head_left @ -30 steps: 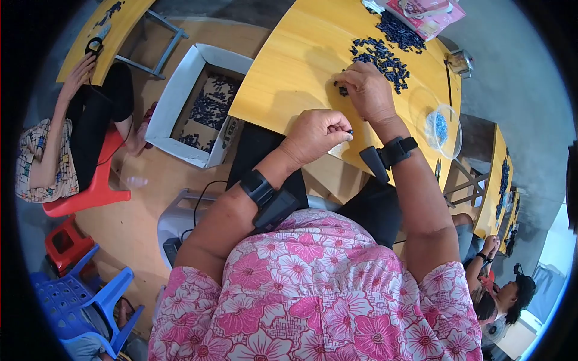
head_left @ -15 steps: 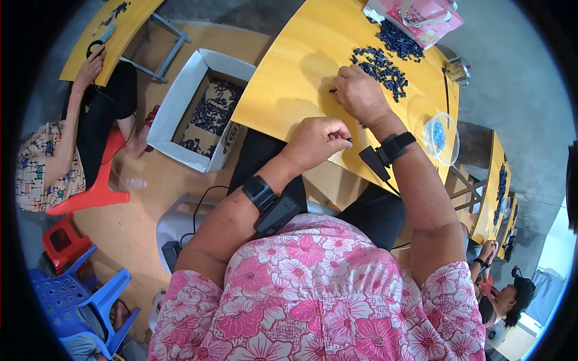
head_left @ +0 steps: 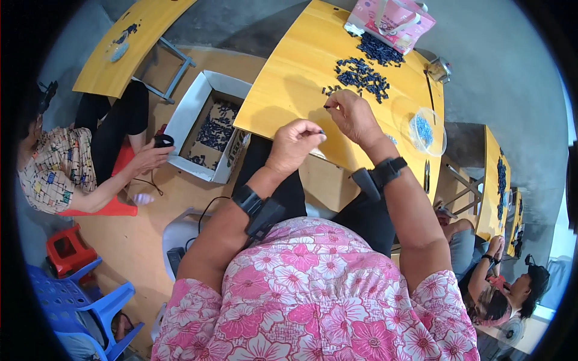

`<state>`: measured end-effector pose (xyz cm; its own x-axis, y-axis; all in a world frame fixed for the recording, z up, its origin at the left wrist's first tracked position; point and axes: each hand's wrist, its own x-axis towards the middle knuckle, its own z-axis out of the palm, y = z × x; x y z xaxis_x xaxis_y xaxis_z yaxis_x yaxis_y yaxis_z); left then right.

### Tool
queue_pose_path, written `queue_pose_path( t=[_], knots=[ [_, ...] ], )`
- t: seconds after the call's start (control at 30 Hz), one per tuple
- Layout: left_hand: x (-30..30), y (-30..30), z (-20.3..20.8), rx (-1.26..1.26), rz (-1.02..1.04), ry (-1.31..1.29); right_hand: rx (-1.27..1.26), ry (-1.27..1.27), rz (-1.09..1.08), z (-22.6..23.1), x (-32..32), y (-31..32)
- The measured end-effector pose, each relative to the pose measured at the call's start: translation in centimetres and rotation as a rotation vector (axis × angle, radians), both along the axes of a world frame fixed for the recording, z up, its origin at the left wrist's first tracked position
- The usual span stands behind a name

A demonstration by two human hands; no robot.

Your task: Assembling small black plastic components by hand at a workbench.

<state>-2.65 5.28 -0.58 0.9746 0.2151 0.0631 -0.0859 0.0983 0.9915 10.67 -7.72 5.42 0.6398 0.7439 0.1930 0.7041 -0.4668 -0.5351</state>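
Head view, left hand: My left hand point(head_left: 292, 150) is closed in a pinch, thumb against forefinger, on a small dark piece point(head_left: 321, 132) whose end shows at the tips.
Head view, right hand: My right hand point(head_left: 355, 117) is also pinched, apparently on a second dark piece point(head_left: 327, 107) poking out to the left.
Piece to piece: The right-hand piece lies farther from my body and slightly right of the left-hand one; near, not touching.
Loose pile: The nearer heap of dark pieces point(head_left: 364, 78) lies on the yellow table point(head_left: 289, 78), just beyond my right hand, which is the closer hand.
Long axes: The right-hand piece appears to run roughly left to right, its visible end pointing left. The left-hand piece is mostly covered; I cannot tell its axis. Heaped pieces point every way.
Tub: A clear tub point(head_left: 444, 139) with blue bits stands right of my right wrist.
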Motion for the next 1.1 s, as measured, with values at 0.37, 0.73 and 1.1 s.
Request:
queue_pose_path(
  t=[0.37,0.73,1.1],
  knots=[
    [-3.9,-2.1,2.6,-0.059,-0.062,0.003,0.176,0.073,0.008,1.3,-8.5,-4.6],
    [-6.3,-4.4,5.9,0.038,-0.155,-0.058,0.278,-0.101,0.006,3.0,-12.0,-7.9],
    [-5.8,-6.7,6.9,-0.294,-0.280,-0.072,0.595,-0.006,-0.085,3.4,-13.4,-10.2]
  ],
)
